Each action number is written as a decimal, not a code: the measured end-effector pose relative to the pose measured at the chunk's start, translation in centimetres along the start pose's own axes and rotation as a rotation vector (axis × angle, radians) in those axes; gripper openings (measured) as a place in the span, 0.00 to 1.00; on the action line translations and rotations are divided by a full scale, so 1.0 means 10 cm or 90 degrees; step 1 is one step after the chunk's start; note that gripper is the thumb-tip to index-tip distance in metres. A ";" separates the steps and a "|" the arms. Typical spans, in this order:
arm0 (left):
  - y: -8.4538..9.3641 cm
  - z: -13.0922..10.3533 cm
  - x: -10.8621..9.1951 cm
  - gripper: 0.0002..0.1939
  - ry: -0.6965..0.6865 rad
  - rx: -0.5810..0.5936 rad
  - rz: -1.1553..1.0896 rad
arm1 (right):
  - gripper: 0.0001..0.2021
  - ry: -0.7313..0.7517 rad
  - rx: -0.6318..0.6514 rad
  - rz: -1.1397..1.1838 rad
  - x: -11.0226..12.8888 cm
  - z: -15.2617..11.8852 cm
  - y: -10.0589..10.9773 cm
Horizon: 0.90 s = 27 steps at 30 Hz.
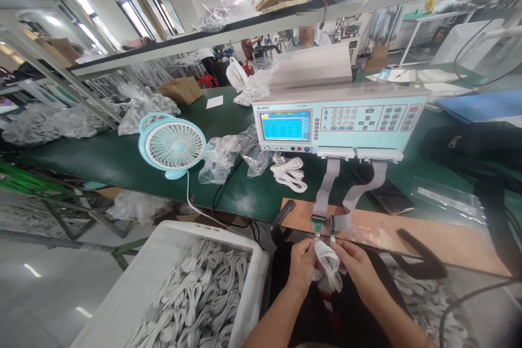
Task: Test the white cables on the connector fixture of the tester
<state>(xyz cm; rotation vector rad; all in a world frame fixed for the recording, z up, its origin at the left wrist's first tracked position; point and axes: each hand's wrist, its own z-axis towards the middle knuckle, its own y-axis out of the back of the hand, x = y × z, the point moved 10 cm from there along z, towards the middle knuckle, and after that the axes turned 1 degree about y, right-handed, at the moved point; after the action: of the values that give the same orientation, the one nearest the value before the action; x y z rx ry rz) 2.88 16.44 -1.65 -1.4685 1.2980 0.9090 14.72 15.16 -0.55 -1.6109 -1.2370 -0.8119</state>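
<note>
A coiled white cable [327, 261] hangs between my two hands, just past the near edge of the wooden board. My left hand [302, 262] is closed on the cable's left end, at a small green connector board [318, 224]. With fingers pinched, my right hand [354, 261] grips the cable's other end beside a second dark connector [332, 224]. Grey ribbon cables [327, 187] run from these connectors up to a light-blue tester [342, 119] with a lit screen [285, 126]. My fingers partly hide the plug ends.
Below left stands a white bin [248, 288] full of coiled cables. A blue fan [175, 144], plastic bags [222, 157] and another white cable coil [289, 173] lie on the green table. A phone [389, 196] rests by the wooden board [428, 236]. Behind the tester sits another person [309, 38].
</note>
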 end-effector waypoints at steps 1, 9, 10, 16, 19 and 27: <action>0.00 0.00 0.00 0.25 -0.002 0.000 -0.001 | 0.18 -0.006 -0.001 0.002 0.00 -0.01 -0.01; -0.02 0.08 -0.07 0.25 0.009 -0.011 0.007 | 0.20 -0.008 -0.087 0.010 -0.04 -0.01 0.09; -0.03 0.10 -0.08 0.24 0.008 -0.011 0.016 | 0.20 -0.007 -0.086 0.019 -0.06 0.00 0.10; -0.04 0.18 -0.07 0.23 -0.010 -0.008 0.057 | 0.20 -0.004 -0.069 0.040 -0.10 0.04 0.07; -0.05 0.18 -0.06 0.22 -0.021 -0.003 0.052 | 0.20 0.007 -0.060 0.052 -0.04 0.01 0.01; -0.08 0.12 -0.19 0.24 -0.032 -0.022 0.046 | 0.22 0.027 -0.066 0.036 -0.04 0.05 0.04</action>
<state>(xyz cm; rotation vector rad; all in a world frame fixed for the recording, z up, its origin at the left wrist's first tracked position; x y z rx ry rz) 3.39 18.15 -0.02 -1.4250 1.3105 1.0139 14.97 15.44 -1.14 -1.6952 -1.1306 -0.8816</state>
